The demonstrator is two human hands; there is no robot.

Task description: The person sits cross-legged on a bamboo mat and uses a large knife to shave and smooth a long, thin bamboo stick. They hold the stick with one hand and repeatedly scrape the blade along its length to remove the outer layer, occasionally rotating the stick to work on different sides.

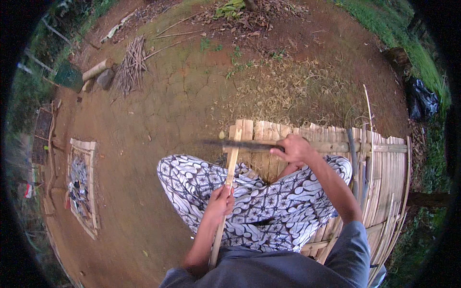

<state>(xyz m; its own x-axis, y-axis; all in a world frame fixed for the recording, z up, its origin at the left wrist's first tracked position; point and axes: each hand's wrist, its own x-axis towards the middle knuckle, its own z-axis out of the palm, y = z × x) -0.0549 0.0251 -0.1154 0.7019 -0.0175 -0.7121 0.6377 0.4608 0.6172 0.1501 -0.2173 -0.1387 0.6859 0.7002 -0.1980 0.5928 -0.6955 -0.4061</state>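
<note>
My left hand (220,201) is closed around a long pale bamboo strip (232,164), which runs from beside my body over my lap to the edge of the slatted bamboo platform (389,175). In my right hand (297,148) is the dark handle of a machete (249,144). Its blade points left and lies across the upper part of the strip; motion blurs the tip. Whether the edge bites into the strip, I cannot tell. Beneath both hands, patterned cloth (283,199) covers my crossed legs.
Curled shavings (288,91) litter the ground beyond the platform. Long thin strips (369,125) and a dark pole (354,156) lie at my right. Far left are a bundle of sticks (132,67) and a framed pit (94,192) with scraps. A black plastic bag (423,99) sits far right.
</note>
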